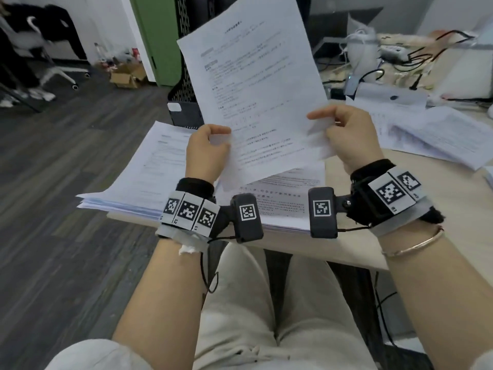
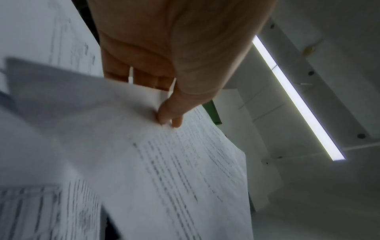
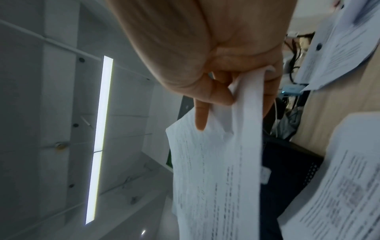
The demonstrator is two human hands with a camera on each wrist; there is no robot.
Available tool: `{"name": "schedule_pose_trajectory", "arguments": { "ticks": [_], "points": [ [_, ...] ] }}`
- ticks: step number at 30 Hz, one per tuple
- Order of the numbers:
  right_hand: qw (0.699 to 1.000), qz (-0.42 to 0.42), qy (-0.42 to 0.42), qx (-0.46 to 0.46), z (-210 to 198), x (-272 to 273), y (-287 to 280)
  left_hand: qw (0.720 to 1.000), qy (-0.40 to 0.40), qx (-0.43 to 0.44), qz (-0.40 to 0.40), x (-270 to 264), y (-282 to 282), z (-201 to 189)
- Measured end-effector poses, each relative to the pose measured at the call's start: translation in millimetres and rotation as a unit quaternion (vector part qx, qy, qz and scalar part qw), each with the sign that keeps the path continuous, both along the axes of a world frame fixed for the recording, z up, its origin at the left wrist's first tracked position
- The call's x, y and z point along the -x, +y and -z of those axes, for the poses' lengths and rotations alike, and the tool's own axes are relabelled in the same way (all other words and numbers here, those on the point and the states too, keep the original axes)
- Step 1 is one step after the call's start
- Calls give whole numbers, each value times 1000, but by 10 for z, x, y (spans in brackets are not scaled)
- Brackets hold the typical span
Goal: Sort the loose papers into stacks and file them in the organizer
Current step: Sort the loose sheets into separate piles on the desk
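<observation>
I hold a few printed white sheets (image 1: 256, 84) upright above the desk, text facing me. My left hand (image 1: 206, 148) pinches their lower left edge, thumb on the front; the same pinch shows in the left wrist view (image 2: 170, 116). My right hand (image 1: 344, 134) grips the lower right edge, with the paper (image 3: 218, 170) running between thumb and fingers. Behind the sheets stands a black mesh organizer (image 1: 184, 102), mostly hidden. Under my hands lie a thick stack (image 1: 138, 180) at the desk's left corner and another stack (image 1: 282, 201) beside it.
More loose papers (image 1: 437, 134) are spread over the right of the wooden desk (image 1: 338, 252). Cables, a white box and clutter fill the far right. Dark floor, a cardboard box (image 1: 125, 76) and an office chair lie to the left.
</observation>
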State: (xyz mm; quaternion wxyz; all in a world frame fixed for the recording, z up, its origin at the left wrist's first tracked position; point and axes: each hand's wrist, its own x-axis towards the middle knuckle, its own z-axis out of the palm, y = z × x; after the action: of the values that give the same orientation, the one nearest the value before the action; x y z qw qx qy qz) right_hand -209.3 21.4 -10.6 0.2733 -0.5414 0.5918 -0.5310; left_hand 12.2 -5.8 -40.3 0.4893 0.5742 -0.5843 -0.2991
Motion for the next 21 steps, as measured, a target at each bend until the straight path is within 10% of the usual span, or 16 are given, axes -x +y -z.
{"name": "schedule_pose_trajectory", "arguments": {
  "ticks": [21],
  "points": [
    [958,-207,159,-118,-206,-1358,-388,984,-23,-41,-174,-1502,-136,-230]
  ]
}}
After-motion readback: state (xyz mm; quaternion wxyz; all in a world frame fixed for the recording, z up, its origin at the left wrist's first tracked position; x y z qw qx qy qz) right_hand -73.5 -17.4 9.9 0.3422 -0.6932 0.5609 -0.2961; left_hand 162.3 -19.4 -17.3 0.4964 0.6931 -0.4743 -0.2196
